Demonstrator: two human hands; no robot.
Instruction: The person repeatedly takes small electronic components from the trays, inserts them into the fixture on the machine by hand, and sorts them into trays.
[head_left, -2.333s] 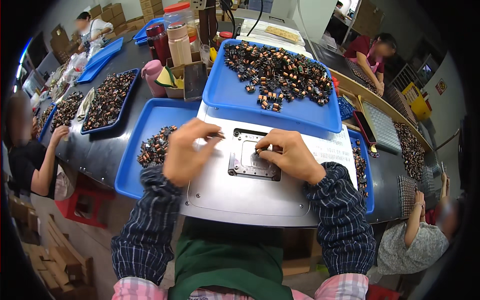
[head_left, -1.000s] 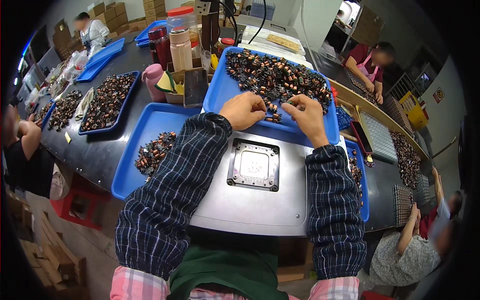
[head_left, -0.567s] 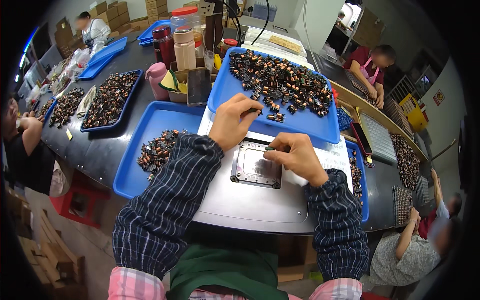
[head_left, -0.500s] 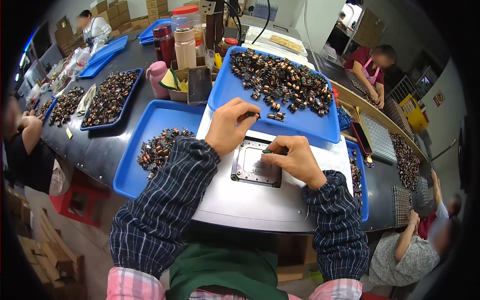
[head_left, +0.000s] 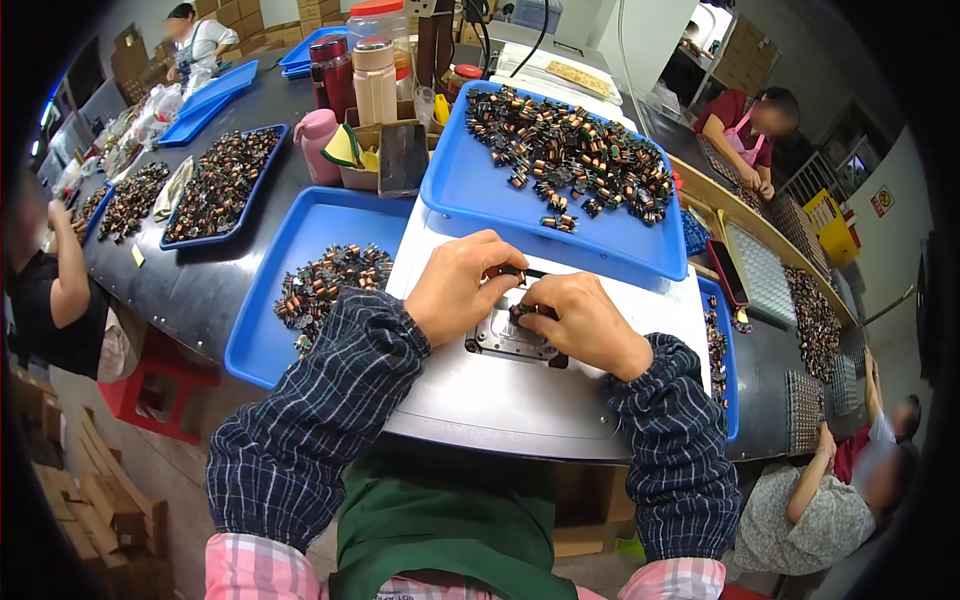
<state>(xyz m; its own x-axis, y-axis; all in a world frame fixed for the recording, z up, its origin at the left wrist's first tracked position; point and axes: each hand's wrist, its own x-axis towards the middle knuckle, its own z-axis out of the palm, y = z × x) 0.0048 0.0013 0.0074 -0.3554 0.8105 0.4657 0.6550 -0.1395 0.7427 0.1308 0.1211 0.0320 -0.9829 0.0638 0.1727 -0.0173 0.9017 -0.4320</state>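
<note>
Over a rectangular metal fixture [head_left: 510, 343] set in a silver machine top [head_left: 480, 410], both hands work close together. My left hand [head_left: 462, 288] pinches a small black component with a copper coil [head_left: 520, 276] above the fixture's far side. In the fingers of my right hand [head_left: 585, 318] is a small dark component [head_left: 519, 312], partly hidden by the fingertips. Just beyond the hands, a blue tray [head_left: 470, 205] holds a heap of coil components [head_left: 570, 150]. Part of the fixture lies hidden beneath the hands.
Another blue tray [head_left: 262, 300] with coil parts stands on the left. A pink bottle [head_left: 318, 145], a beige flask [head_left: 374, 85] and a dark phone-like slab [head_left: 402, 158] are behind it. On the right lies a phone [head_left: 726, 272] near a white grid tray [head_left: 760, 270]. Co-workers sit around.
My left hand has come down from the big tray's near edge to the fixture with a coil component. My right hand has shifted slightly left, closer to the left one.
</note>
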